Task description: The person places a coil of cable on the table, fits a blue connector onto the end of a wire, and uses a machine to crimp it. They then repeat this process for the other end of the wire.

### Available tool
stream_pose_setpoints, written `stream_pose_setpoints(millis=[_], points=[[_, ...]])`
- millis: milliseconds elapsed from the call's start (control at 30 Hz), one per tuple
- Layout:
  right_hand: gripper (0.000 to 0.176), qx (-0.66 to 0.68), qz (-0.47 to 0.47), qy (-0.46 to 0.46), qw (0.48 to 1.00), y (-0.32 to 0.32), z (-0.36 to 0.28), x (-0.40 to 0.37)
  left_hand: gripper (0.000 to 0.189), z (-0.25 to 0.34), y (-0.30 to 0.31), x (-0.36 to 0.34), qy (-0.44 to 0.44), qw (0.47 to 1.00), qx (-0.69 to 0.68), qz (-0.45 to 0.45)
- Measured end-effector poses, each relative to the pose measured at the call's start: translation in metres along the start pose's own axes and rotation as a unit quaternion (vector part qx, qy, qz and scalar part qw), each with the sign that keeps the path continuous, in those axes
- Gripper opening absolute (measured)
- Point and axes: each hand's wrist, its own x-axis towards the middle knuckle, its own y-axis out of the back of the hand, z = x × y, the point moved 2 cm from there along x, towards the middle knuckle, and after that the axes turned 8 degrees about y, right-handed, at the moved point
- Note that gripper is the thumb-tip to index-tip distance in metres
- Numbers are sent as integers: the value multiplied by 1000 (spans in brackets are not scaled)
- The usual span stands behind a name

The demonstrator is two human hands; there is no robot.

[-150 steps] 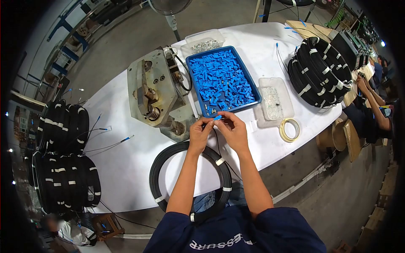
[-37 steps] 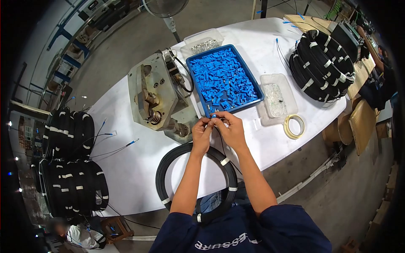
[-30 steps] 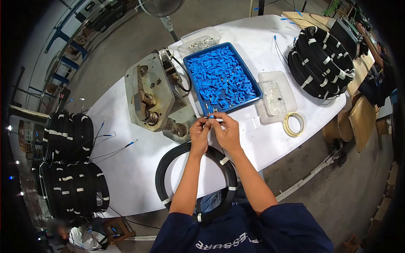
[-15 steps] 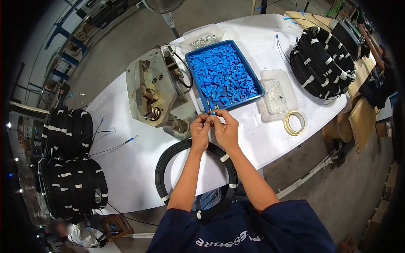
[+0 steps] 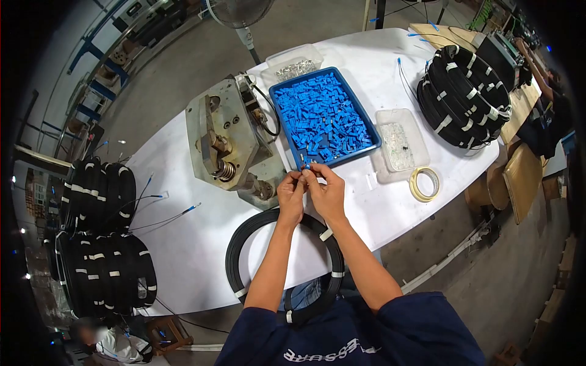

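Observation:
My left hand [image 5: 291,196] and my right hand [image 5: 326,192] meet in front of the blue tray, fingertips pinched together around a small blue connector [image 5: 306,165]. The fingers cover most of this piece. Under my wrists lies a coil of black cable [image 5: 234,256], bound with white tape and reaching past the table edge to my lap. Just beyond my hands, the blue tray [image 5: 373,129] holds many loose blue connectors [image 5: 323,113].
A metal press [image 5: 226,140] with a spring stands left of the tray. Clear boxes [image 5: 400,143] of small parts and a tape roll [image 5: 423,184] sit nearby. Taped cable coils [image 5: 107,268] are stacked left, another [image 5: 464,97] right. A fan [image 5: 244,33] stands behind; people are at the sides.
The whole view has shifted slightly downward with my head. My hands remain pinched together at nearly the same spot, with the blue piece now less visible between the fingers.

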Motion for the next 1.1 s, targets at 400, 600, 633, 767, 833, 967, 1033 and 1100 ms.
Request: stream_pose_setpoints(millis=[400,600,633,767,833,967,1033,1100], points=[[19,15,-12,-24,1000,5,3,1,6,-4,4,0,8,999,26,-25],[16,17,88,-6,996,-16,0,-14,4,-5,8,-1,17,1000,-5,2],[16,16,90,-8,996,-18,2,-14,4,-5,8,-1,20,1000,-16,17],[16,8,84,31,996,-19,7,-12,3,-5,8,-1,5,999,-16,37],[16,-17,72,46,996,-17,5,-10,4,-4,6,-2,-7,999,1,44],[14,-108,68,67,990,-17,-3,-11,4,-2,5,-5,-17,999,-15,36],[15,-108,78,73,988,-18,1,-9,4,0,2,-5,-39,998,17,41],[17,-55,86,30,994,-15,10,-3,5,1,0,-1,-43,998,32,42]])
